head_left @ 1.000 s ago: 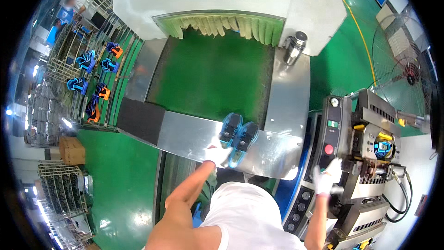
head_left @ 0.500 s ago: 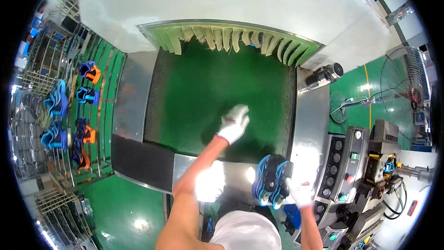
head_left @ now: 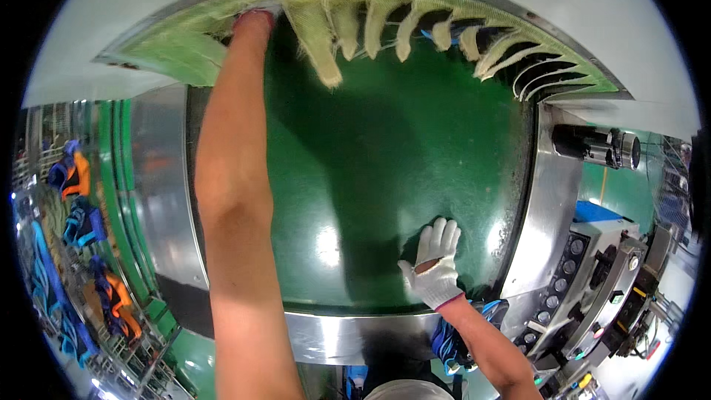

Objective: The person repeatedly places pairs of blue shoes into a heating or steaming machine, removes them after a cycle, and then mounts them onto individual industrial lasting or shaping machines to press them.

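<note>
My left arm stretches far forward over a green conveyor belt (head_left: 392, 155) into the slot of a large white machine. Only the cuff end of my left hand (head_left: 259, 15) shows at the hanging pale-green fabric strips (head_left: 318, 37); its fingers are hidden behind them. My right hand (head_left: 435, 261), in a white glove with a hole worn in it, rests palm down and fingers spread on the near right of the belt. A pair of blue and black shoes (head_left: 446, 341) sits on the metal front edge, partly under my right forearm. Behind the strips a bit of blue (head_left: 426, 34) shows.
On the left, a rack (head_left: 122, 200) carries several blue and orange shoes (head_left: 74, 174). A cylindrical motor (head_left: 596, 146) juts out on the right, above a control panel (head_left: 555, 281) with round dials. Metal rails (head_left: 167, 178) border the belt.
My left hand has gone from mid-belt forward into the slot, behind the strips. My right hand has left the shoes and now lies on the belt. The view has moved closer to the machine.
</note>
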Motion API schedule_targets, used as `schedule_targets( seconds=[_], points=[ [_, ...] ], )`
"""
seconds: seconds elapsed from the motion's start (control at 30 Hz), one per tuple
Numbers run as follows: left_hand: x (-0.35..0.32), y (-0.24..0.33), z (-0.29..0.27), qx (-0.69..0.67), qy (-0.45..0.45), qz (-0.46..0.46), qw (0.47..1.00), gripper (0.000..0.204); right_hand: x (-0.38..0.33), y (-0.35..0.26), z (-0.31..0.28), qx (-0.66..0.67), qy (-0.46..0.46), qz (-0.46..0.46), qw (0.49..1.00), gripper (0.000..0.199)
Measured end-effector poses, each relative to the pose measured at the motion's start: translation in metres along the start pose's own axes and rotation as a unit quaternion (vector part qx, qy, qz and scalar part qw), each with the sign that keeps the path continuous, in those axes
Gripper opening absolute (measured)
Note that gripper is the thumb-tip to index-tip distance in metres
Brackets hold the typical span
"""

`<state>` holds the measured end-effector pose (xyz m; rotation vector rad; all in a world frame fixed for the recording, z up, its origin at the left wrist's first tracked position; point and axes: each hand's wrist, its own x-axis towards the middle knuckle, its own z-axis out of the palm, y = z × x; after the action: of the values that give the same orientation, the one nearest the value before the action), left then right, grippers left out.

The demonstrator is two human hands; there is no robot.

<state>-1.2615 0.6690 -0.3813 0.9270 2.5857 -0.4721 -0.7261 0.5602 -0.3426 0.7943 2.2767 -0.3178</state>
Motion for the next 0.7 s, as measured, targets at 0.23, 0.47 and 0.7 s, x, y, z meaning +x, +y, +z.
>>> schedule_targets(
  seconds=[0.23,0.47,0.7],
  points=[
    [0.031,0.026,0.056,0.012,0.078,0.007,0.997,0.065,-0.003,0.016,0.026,0.035,0.031,0.004,0.999,0.096],
    [-0.107,0.039,0.063,-0.196,0.297,0.158,0.921,0.056,-0.021,0.015,0.023,0.031,0.066,-0.023,0.997,0.101],
    [-0.377,0.082,0.098,-0.387,0.354,0.27,0.808,0.029,-0.084,0.054,0.052,0.38,0.018,-0.044,0.924,0.096]
  ],
)
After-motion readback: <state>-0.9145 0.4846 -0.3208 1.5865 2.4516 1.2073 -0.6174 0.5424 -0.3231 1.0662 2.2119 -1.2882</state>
